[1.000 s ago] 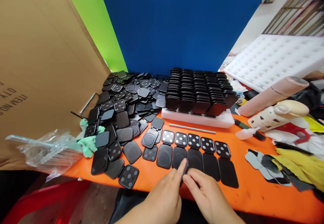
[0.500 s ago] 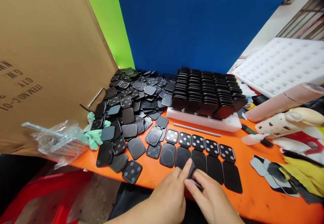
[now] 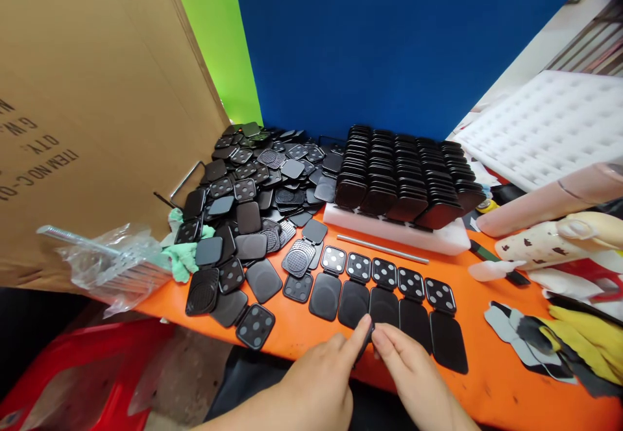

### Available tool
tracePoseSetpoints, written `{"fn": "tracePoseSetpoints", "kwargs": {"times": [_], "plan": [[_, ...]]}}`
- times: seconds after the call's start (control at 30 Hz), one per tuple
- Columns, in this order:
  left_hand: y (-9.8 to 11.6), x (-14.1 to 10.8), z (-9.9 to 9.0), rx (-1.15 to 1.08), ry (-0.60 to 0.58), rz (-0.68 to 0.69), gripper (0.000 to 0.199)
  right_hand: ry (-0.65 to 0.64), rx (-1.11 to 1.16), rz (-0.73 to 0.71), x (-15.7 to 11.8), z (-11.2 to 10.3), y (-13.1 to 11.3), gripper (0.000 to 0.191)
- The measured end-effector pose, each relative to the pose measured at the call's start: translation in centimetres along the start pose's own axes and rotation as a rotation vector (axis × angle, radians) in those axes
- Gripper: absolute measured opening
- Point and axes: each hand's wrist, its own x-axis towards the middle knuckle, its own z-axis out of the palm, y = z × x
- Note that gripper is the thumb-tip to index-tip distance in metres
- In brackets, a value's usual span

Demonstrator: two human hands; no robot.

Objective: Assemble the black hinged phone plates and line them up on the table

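Note:
My left hand [image 3: 324,376] is closed around a small flat black case [image 3: 365,343], seen almost edge-on, with the index finger along its top. My right hand [image 3: 413,369] has thumb and fingers pinched together at the near edge of that case; most of the case is hidden by the fingers. Just beyond my hands lies a row of opened black hinged cases, one panel dotted with grey circles [image 3: 385,274] and the other plain [image 3: 325,296]. A loose dotted case [image 3: 255,327] rests near the table's front edge.
Jumbled black cases [image 3: 248,217] heap up at left. Stacked cases [image 3: 403,178] stand on a white foam block [image 3: 394,230], with a metal rod [image 3: 382,249] before it. A cardboard box [image 3: 97,93] borders the left; a glue bottle [image 3: 494,270] and yellow gloves [image 3: 588,340] lie right.
The case between my hands has tilted and is now more hidden; a dark ridged edge under my right fingers no longer shows. The camera view has shifted slightly; the row lies as before.

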Motion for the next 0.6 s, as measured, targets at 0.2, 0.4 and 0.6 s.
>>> {"fn": "tracePoseSetpoints", "kwargs": {"times": [0.2,0.4,0.6], "plan": [[0.3,-0.2,0.2,0.187,-0.066,-0.024,0.095,-0.082,-0.158,-0.021,-0.4,-0.2,-0.3,0.03],[1.3,-0.1,-1.1,0.075,0.01,0.022,0.069,0.044,0.076,0.035,-0.4,0.3,0.5,0.044],[0.9,0.9,-2.4,-0.477,0.195,-0.027,0.043,-0.088,0.515,0.173,-0.1,0.9,-0.4,0.05]]}}
